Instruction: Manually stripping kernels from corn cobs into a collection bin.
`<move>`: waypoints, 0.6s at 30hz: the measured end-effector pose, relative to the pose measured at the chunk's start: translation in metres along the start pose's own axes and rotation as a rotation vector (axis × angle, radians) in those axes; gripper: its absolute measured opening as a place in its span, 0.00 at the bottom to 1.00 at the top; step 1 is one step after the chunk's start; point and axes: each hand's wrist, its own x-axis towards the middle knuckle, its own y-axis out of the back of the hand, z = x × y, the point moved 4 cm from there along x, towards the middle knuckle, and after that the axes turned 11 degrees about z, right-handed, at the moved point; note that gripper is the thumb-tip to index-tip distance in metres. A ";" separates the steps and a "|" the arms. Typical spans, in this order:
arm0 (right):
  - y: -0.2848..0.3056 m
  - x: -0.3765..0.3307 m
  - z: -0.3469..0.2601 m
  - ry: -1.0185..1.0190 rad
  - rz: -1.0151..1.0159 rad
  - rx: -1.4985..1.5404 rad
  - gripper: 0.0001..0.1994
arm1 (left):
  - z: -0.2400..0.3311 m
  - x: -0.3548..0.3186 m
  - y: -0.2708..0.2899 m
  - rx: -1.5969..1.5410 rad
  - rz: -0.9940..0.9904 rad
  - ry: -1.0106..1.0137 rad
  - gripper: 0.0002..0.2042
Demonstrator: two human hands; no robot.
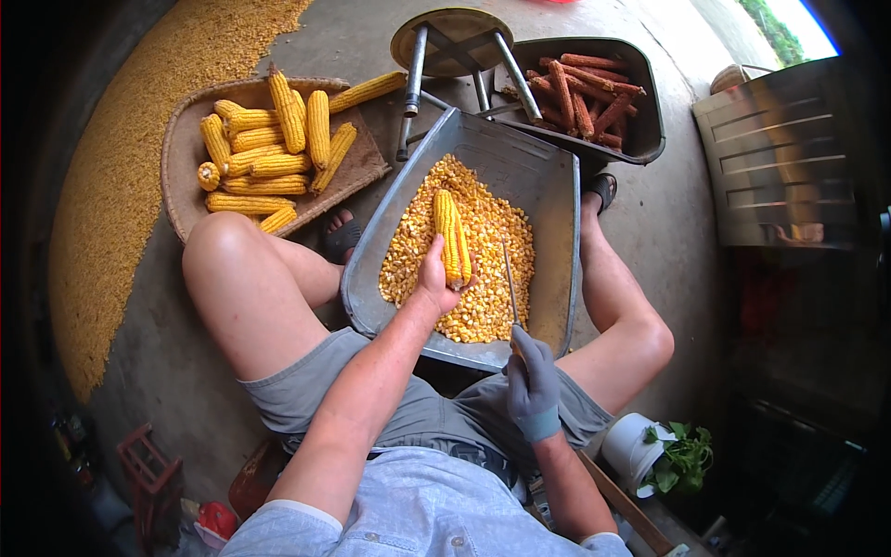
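My bare left hand [433,278] is closed round the lower end of a yellow corn cob [449,227]. Dark lengthwise gaps run between some of its kernel rows. The cob is above a grey metal scoop-shaped pan [552,176] between my legs, where loose kernels [408,251] are heaped. My right hand [533,385], in a grey glove, grips a thin metal spike [510,283], perhaps a screwdriver; its handle is mostly hidden by the fingers. The spike points away from me over the kernels, to the right of the cob and apart from it.
A woven basket [181,158] of whole cobs stands at the left. Beyond the pan are a round metal-legged stool [445,37] and a black tub [650,130] of reddish bare cobs. Kernels [111,213] cover the floor far left. A white pot [626,450] with a plant stands lower right.
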 end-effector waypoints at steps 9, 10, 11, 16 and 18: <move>-0.085 0.058 0.029 0.049 0.065 -0.278 0.16 | -0.008 -0.014 -0.015 -0.059 -0.119 -0.033 0.25; -0.091 0.060 0.033 0.025 0.046 -0.303 0.15 | -0.007 -0.011 -0.013 -0.027 -0.139 -0.069 0.25; -0.095 0.062 0.035 0.028 0.039 -0.304 0.15 | -0.006 -0.010 -0.011 -0.005 -0.146 -0.090 0.26; -0.104 0.070 0.051 0.015 0.013 -0.293 0.13 | -0.010 -0.011 -0.014 -0.034 -0.102 -0.104 0.26; -0.106 0.070 0.055 -0.003 0.006 -0.283 0.12 | -0.010 -0.010 -0.014 -0.061 -0.091 -0.105 0.26</move>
